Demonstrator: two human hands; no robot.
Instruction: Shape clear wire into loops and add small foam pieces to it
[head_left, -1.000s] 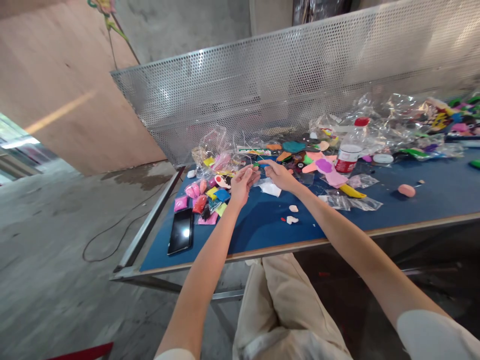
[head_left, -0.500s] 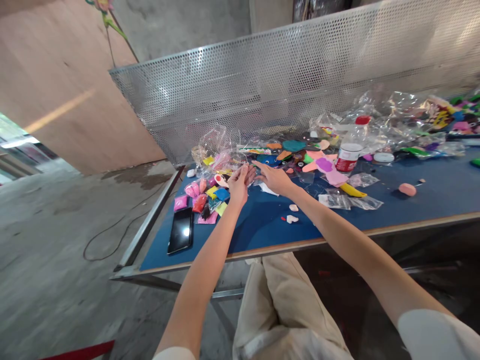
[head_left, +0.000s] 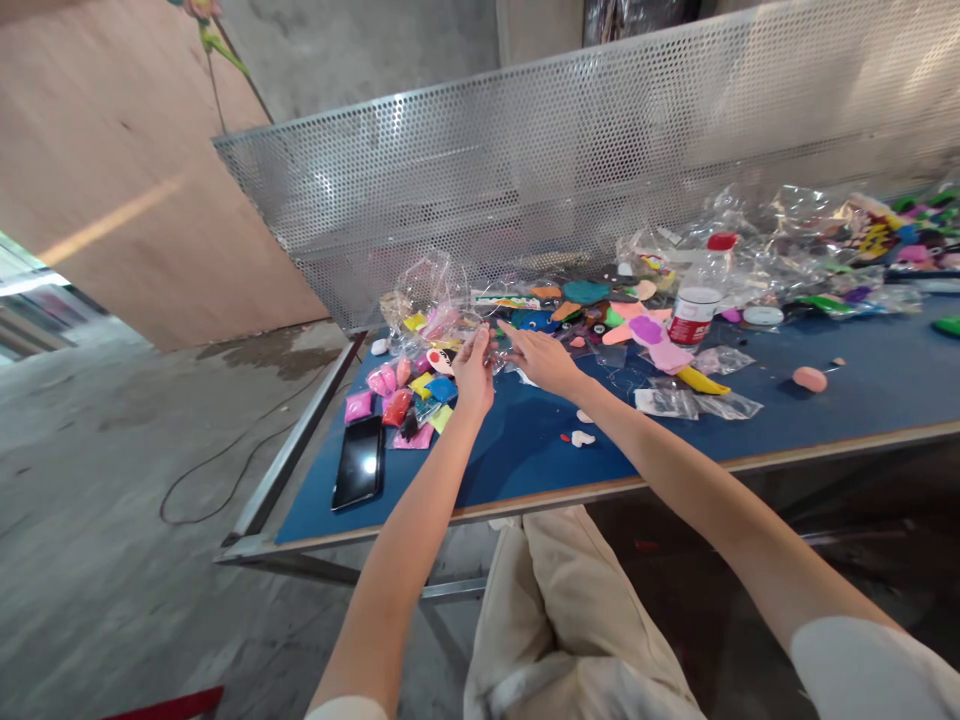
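My left hand [head_left: 474,374] is raised over the table, its thumb and fingers closed in a pinch. What it pinches is too small to make out; something clear and shiny shows by the fingertips. Just to its right, my right hand [head_left: 547,362] has its fingers stretched towards the left fingertips, the index finger extended. Left of my left hand lie small packets of coloured clay, among them a red packet [head_left: 397,407], a blue packet [head_left: 442,389] and a pink packet [head_left: 358,405]. White clay pieces [head_left: 582,438] lie on the table below my right forearm.
A black phone [head_left: 358,462] lies at the left end of the blue table [head_left: 510,470]. Plastic wrappers and clay shapes are spread along the back, before a perforated metal panel [head_left: 480,190]. A red-capped bottle [head_left: 696,300], a yellow piece [head_left: 703,380] and a pink lump [head_left: 810,379] are to the right.
Both hands stay close together in nearly the same place. The right hand's fingers have shifted slightly left and bent a little downward. The view has moved slightly.
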